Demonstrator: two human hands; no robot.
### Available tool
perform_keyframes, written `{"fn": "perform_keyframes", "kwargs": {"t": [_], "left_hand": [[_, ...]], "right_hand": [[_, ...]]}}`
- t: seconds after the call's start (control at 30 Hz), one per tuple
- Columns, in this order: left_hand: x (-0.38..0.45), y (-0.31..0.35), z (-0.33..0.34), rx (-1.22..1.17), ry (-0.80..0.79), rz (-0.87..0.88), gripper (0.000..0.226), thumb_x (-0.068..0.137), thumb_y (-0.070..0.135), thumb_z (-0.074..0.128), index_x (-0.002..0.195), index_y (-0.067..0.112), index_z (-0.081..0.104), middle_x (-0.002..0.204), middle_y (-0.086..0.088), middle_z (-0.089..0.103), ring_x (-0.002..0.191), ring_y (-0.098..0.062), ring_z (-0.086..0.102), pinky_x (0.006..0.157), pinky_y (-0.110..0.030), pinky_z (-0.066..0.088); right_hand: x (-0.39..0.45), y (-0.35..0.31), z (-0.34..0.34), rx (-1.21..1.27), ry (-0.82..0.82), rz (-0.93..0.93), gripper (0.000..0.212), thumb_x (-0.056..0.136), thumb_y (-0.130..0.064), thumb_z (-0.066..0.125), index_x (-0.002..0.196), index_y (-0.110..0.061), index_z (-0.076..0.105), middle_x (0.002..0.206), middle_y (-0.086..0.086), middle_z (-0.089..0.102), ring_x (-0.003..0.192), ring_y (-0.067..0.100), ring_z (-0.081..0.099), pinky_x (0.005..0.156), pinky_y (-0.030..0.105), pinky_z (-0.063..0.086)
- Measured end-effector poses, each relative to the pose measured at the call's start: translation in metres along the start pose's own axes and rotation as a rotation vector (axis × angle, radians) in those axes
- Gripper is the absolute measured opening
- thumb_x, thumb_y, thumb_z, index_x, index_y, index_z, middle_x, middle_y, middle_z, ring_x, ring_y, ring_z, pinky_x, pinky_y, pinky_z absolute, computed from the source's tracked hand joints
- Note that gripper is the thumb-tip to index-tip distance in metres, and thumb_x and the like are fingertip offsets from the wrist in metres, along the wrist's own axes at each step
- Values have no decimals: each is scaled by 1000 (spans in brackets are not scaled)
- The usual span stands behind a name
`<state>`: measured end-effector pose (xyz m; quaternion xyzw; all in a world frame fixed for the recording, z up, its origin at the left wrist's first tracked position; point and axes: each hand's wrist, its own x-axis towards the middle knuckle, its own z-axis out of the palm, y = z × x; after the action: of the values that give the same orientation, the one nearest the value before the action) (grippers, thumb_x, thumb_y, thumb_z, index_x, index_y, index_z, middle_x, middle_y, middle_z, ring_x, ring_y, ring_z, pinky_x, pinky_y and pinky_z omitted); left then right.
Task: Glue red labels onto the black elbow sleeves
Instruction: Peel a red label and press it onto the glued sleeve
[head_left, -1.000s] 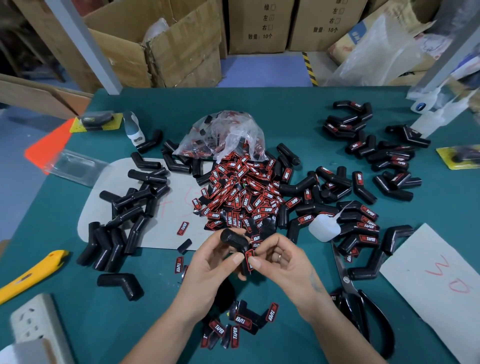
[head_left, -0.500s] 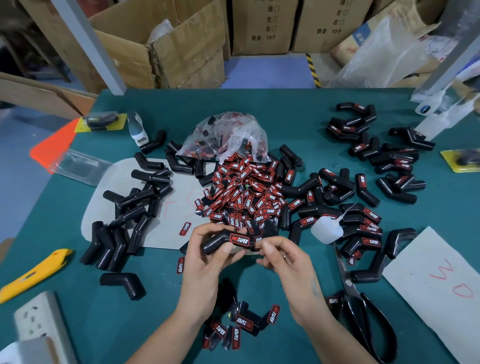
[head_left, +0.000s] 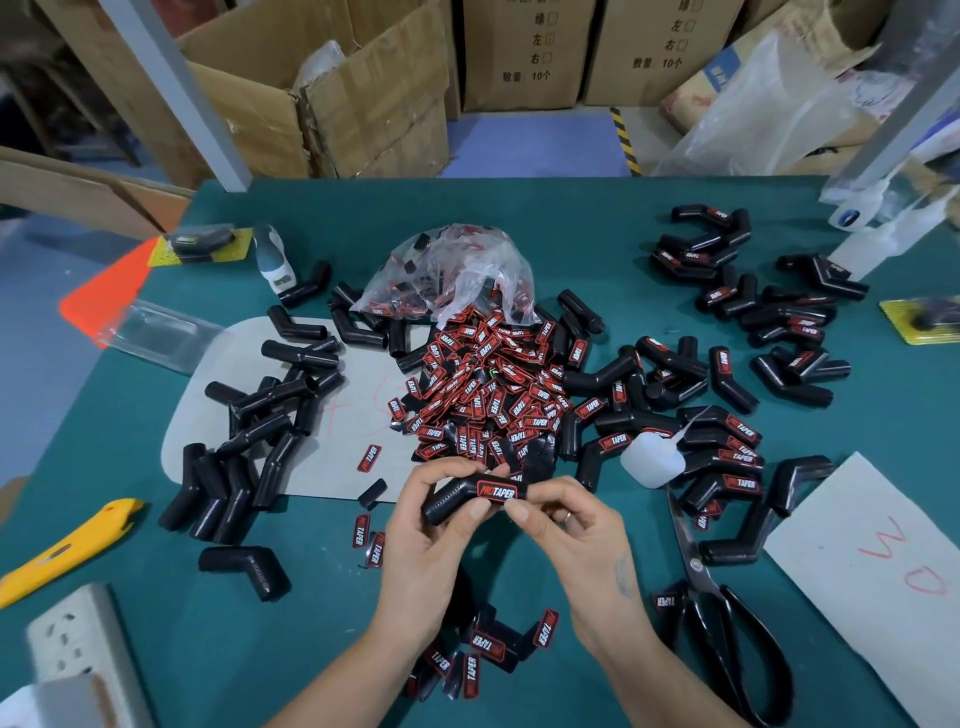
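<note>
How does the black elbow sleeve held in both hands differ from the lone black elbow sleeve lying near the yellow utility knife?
The held black rubber elbow sleeve carries a red label facing the camera; the lone black rubber elbow sleeve shows none. The held one is off the table, gripped by the left hand and right hand; the lone one lies on the green table, untouched. Both are black, bent, with a ribbed section.

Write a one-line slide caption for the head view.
Both hands, left and right, hold a black elbow sleeve with its red label on.
</note>
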<state>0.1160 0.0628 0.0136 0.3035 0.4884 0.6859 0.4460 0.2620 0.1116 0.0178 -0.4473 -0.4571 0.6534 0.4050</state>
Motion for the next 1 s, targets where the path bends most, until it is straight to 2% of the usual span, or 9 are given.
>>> {"fn": "perform_keyframes", "kwargs": {"t": [0.1,0.17,0.27,0.47,0.67,0.73,0.87,1.0], "left_hand": [[-1,-2,0,17,-1,14,23,96,16,73,117,13,65,122,-15,68,124,-39,68,101,-41,58],[-2,-1,1,0,-8,11,21,96,12,71,116,12,65,121,-14,69,124,-38,68,98,-38,58],[-3,0,2,-7,-11,-5,19,97,9,70,115,14,65,120,-13,70,125,-37,68,97,-37,59],[-4,1,2,10,-6,-19,20,97,5,67,115,13,66,121,-17,70,125,-36,68,98,-39,59],[-5,3,4,-6,4,-38,24,94,19,74,115,12,65,120,-17,70,124,-36,68,99,-41,59],[-4,3,3,-24,-5,-54,26,94,19,74,116,10,65,121,-20,69,125,-37,68,98,-40,59],[-3,4,0,-36,-45,-76,26,95,17,73,118,9,64,124,-20,69,125,-36,67,98,-39,59],[3,9,-7,16,-109,-120,31,93,21,76,122,13,67,120,-16,71,116,-28,70,98,-39,59]], "right_hand": [[-1,2,2,11,23,-14,11,77,-25,85,83,-18,79,89,10,67,84,15,62,81,29,51],[-2,3,4,27,29,-29,9,77,-23,84,81,-18,79,86,4,66,82,13,62,79,24,51],[-2,3,6,38,39,-54,9,76,-21,84,79,-15,77,82,-2,63,78,11,59,75,19,49],[-2,6,6,21,36,-97,14,81,-19,89,76,-17,75,81,-2,61,76,11,56,73,20,47],[-1,9,6,2,42,-132,11,79,-23,85,76,-21,75,80,-5,61,76,10,57,72,20,47],[-1,10,5,-9,41,-140,12,79,-21,86,77,-20,74,81,-5,61,76,11,57,72,20,47],[-2,10,5,-34,45,-177,16,78,-34,85,78,-22,74,82,-4,62,76,12,57,74,21,48],[-1,8,4,-89,41,-227,12,81,-34,83,79,-25,74,83,-3,61,77,14,58,76,23,49]]}}
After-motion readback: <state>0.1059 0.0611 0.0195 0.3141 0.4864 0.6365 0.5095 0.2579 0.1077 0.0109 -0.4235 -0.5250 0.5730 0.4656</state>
